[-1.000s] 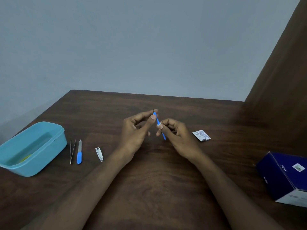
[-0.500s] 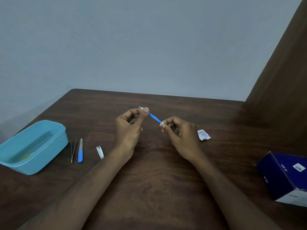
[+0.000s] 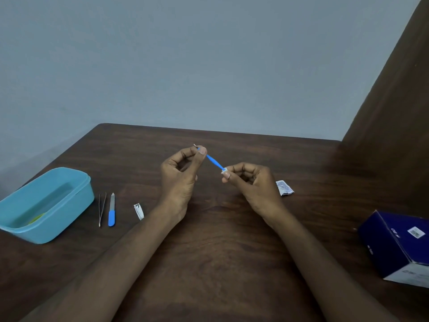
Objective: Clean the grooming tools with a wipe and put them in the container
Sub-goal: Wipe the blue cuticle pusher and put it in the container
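Above the table's middle, my left hand (image 3: 180, 176) pinches the upper end of a thin blue-handled tool (image 3: 213, 161), whose small metal tip sticks out past the fingers. My right hand (image 3: 251, 182) pinches a small white wipe (image 3: 224, 171) around the tool's lower end. On the table to the left lie tweezers (image 3: 102, 209), a blue-handled nail file (image 3: 112, 212) and a nail clipper (image 3: 138, 211). A light blue container (image 3: 69, 205) stands open at the far left, with something yellow-green lying in it.
A torn white wipe sachet (image 3: 284, 188) lies just right of my right hand. A dark blue box (image 3: 399, 245) sits at the table's right edge. A brown wooden panel (image 3: 394, 112) rises along the right side. The dark wooden table (image 3: 220, 252) ends at a grey wall.
The tool has tilted from nearly upright to slanting up-left. My hands have drawn apart, the left moving up-left along it and the right, with the wipe, now at its lower end.
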The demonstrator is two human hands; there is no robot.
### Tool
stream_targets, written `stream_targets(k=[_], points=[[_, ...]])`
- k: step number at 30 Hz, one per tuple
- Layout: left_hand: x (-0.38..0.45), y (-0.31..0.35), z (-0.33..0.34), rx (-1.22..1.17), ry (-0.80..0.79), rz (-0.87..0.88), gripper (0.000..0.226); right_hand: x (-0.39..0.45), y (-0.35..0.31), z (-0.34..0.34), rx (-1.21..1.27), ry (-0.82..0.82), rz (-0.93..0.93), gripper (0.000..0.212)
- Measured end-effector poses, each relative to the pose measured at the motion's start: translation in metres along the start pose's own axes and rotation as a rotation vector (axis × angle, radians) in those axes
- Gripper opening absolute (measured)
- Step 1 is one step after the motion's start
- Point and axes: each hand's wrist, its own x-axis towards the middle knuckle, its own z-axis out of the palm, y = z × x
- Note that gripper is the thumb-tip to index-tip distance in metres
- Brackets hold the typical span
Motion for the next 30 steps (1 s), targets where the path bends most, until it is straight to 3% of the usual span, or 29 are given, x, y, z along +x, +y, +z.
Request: stream_targets(k=[5,9,19,23,30], points=[[-0.0005,0.0007,-0.0006,0.007,0.056,-0.009,0.012,-0.0022,0.0027,0.0013,-0.122,0.067,-0.095,0.007],[0.0015,-0.0018,-0.0018,0.01,0.044,-0.008,0.011,-0.0022,0.0008,0.0032,-0.077,0.035,-0.054,0.004],[-0.0065,-0.0025,0.0014,0.114,-0.248,0.072,0.017,-0.0053,-0.0051,0.0066,0.08,-0.016,0.023,0.009],[-0.0033,-0.0042,-0.0021,0.117,-0.196,0.056,0.003,-0.0051,-0.0072,0.0064,0.079,-0.008,0.015,0.008],[-0.0025,-0.006,-0.0025,0.144,-0.188,0.058,0.018,-0.0051,-0.005,0.0102,0.02,-0.031,-0.036,0.006]])
